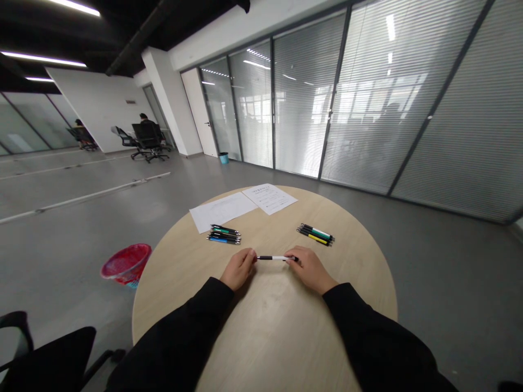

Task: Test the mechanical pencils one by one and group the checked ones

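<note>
Near: black sleeves reach in over a round, wood-look surface; dark chair at lower left. Left hand and right hand face each other, both grips closed on one black-and-white click pen. Pen sits directly between the two grips, long axis running left-right, about level; left grip pinches the silver tip end, right grip the clip end. Neither hand clearly nearer. Contact with the surface: can't tell.

Just beyond, pens in two groups: left cluster, blue and green trim, nearer the left hand; right cluster, green and yellow trim, nearer the right. Both slant, roughly side by side.

Farther: blank-looking sheet, printed sheet beside it. Red-lined wastebasket on floor, left. Back: small blue bin, office chairs, blind-covered glass partition.
</note>
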### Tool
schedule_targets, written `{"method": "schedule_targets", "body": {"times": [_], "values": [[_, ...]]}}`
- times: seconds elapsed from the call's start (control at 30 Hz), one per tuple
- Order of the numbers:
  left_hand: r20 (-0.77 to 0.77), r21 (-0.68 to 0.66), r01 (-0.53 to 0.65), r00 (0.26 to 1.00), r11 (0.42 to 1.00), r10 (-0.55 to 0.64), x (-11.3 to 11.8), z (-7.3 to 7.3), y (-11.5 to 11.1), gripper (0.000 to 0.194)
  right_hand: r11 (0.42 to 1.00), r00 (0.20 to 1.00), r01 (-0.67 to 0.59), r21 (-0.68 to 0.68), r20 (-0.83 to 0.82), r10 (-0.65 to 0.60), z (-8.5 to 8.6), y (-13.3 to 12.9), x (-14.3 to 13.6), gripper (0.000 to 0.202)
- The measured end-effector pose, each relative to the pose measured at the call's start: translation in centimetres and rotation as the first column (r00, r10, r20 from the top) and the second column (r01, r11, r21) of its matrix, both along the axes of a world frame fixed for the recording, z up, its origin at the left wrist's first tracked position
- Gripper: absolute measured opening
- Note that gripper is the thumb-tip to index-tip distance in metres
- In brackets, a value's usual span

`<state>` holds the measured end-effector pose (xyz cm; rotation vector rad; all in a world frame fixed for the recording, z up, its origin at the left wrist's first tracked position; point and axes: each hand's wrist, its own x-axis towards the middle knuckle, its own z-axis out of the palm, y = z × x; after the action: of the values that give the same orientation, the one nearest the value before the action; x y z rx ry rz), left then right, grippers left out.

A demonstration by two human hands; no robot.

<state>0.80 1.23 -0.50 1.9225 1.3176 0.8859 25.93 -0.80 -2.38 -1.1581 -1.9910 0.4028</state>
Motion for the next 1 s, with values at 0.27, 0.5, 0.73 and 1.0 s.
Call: {"method": "schedule_targets", "body": {"times": [0.27,0.5,0.73,1.0], "values": [[-0.081,-0.011,0.068,0.994,0.998,-0.069,0.11,0.53,-0.23,0.049,1.0,1.0,0.0,0.002,0.003,0.0,0.14,-0.09,0.14,0.011],[-0.001,-0.017,0.104,0.995,0.994,-0.104,-0.16,-0.14,0.23,0.037,1.0,1.0,0.008,-0.003,-0.002,-0.008,0.25,-0.07,0.17,0.011],[0.001,0.041,0.104,0.995,0.994,-0.104,-0.15,0.19,0.09,0.024,1.0,1.0,0.005,0.005,-0.022,-0.005,0.02,0.03,0.21,0.011],[-0.015,0.058,0.115,0.993,0.992,-0.115,-0.03,0.25,-0.02,0.023,1.0,0.999,0.013,-0.023,-0.05,-0.014,0.09,0.1,0.2,0.01]]}}
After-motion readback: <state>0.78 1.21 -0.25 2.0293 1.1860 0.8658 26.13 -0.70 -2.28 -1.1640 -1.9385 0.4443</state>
